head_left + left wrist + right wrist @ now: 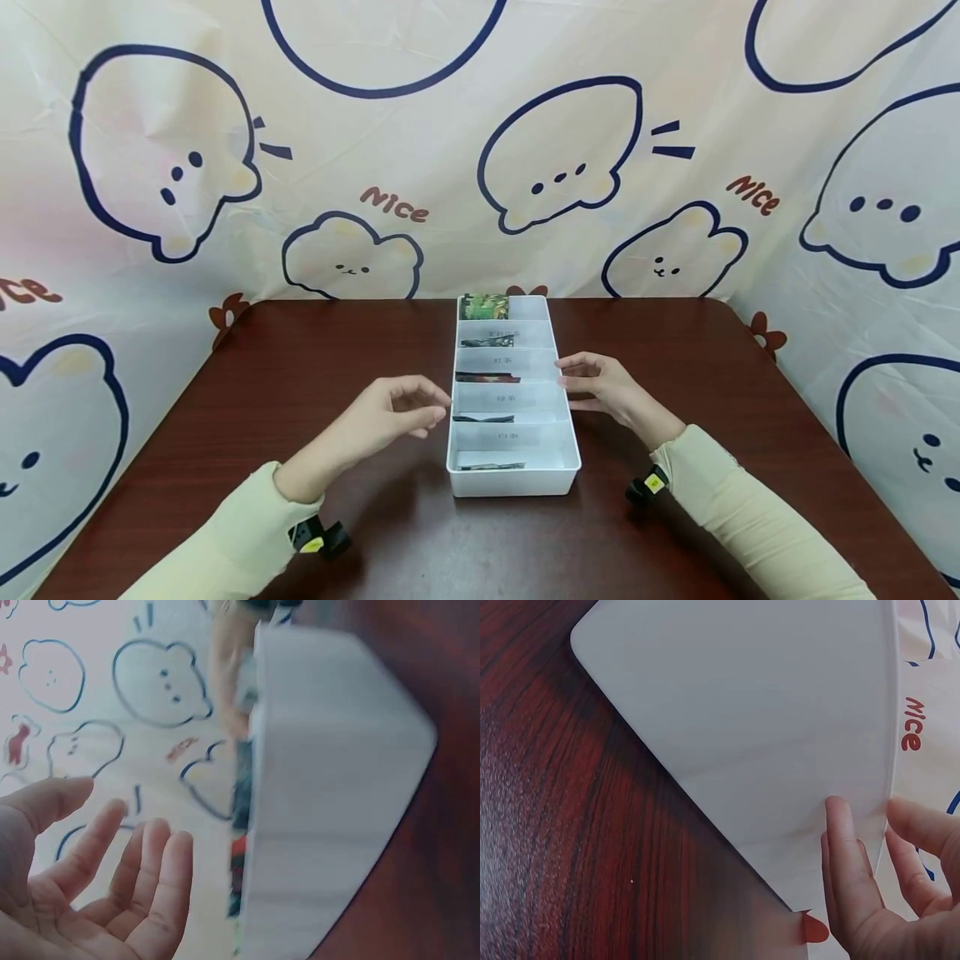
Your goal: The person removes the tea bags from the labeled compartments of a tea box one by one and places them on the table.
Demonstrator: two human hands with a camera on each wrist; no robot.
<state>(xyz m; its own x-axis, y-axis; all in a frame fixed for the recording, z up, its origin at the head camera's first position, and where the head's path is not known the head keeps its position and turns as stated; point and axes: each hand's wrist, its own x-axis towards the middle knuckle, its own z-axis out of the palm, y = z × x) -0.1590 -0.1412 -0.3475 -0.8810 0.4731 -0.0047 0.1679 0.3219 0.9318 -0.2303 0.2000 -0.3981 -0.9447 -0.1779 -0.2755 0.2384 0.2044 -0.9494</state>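
Note:
A long white plastic box (513, 485), split by dividers into several compartments, stands on the table in the middle of the head view. Flat packets lean inside it: a green pictured packet (483, 307) in the farthest compartment, a dark red packet (487, 377) midway, and a thin packet (491, 467) in the nearest. My left hand (393, 408) hovers beside the left wall, fingers loosely bent and holding nothing; a gap to the box shows in the left wrist view. Along the right side, my right hand (603, 385) has relaxed fingers against the outer wall, its thumb at the rim.
The dark reddish-brown table (360, 333) extends on both sides of the box. A pale curtain (450, 150) printed with cartoon animals hangs behind and at the sides. Small printed labels (508, 437) mark the box dividers.

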